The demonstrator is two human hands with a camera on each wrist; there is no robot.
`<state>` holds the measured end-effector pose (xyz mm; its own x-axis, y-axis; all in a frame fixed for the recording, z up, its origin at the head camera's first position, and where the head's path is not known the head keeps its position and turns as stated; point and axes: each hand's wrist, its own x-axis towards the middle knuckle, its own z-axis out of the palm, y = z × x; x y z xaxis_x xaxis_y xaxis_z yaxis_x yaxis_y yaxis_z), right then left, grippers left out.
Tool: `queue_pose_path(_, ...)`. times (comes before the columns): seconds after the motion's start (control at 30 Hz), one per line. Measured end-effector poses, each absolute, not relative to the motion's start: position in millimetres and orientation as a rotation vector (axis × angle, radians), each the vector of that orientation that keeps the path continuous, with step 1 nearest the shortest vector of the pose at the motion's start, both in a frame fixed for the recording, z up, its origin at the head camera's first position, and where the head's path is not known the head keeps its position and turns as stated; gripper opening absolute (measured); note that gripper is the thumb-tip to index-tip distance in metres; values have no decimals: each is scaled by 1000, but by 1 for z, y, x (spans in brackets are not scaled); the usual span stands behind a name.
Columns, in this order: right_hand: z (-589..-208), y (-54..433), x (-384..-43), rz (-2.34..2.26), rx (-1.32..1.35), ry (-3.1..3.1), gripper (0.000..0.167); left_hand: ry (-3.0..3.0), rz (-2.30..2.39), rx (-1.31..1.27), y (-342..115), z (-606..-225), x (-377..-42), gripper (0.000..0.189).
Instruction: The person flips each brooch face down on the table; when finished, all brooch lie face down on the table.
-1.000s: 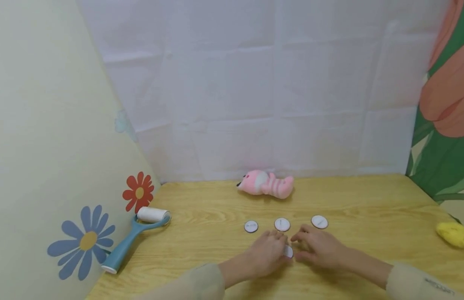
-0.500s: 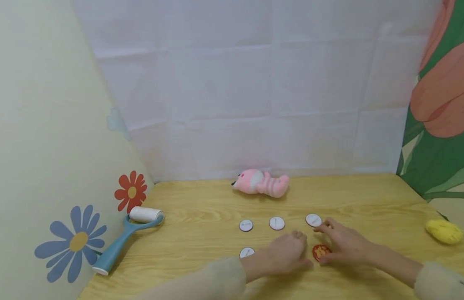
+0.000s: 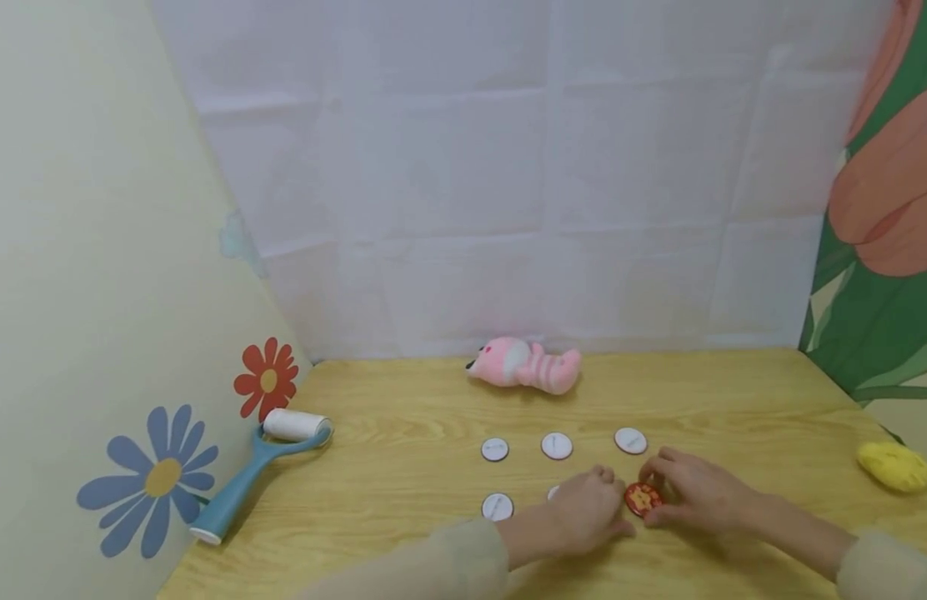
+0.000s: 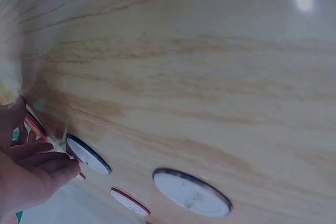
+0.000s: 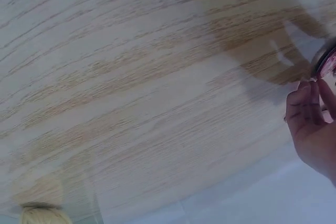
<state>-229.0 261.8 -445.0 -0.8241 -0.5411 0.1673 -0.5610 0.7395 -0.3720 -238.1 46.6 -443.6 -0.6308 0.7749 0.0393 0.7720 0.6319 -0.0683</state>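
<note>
A red button badge [image 3: 643, 499] with a yellow pattern lies tilted between the two hands in the head view. My right hand [image 3: 699, 497] pinches its right edge between thumb and fingers. Close against its left side is my left hand [image 3: 583, 510], fingers loosely bent. In the left wrist view, the left hand [image 4: 34, 177] has its fingertips near the red-edged badge [image 4: 35, 124]. White pin backs show on a left badge [image 3: 495, 450], a middle badge [image 3: 557, 446], a right badge [image 3: 631, 441] and a front-left badge [image 3: 498, 507]. Another badge [image 3: 553, 492] is mostly hidden behind the left hand.
A pink striped plush toy [image 3: 523, 366] lies at the back of the wooden table [image 3: 403, 408]. To the left is a blue-handled lint roller [image 3: 257, 475]. A fluffy yellow object [image 3: 894, 467] sits by the right edge. White cloth [image 3: 448, 183] hangs behind.
Both hands have shifted right from the front middle badge, leaving it and the front-left badge behind. The right hand has come to the red badge, which now shows between the hands.
</note>
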Motion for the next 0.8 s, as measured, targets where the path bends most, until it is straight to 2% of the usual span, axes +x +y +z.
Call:
queue_pose_path(0.2,-447,265,-231,719,998,-2871,45,-2758,99,-1288,54,-445,-236,35)
queue_pose_path(0.5,-445,267,-231,744,1003,-2859,53,-2758,71,-1246,57,-449,-238,40)
queue_pose_path(0.8,-446,266,-229,761,974,-2874,48,-2780,-13,-1238,63,-451,-238,37)
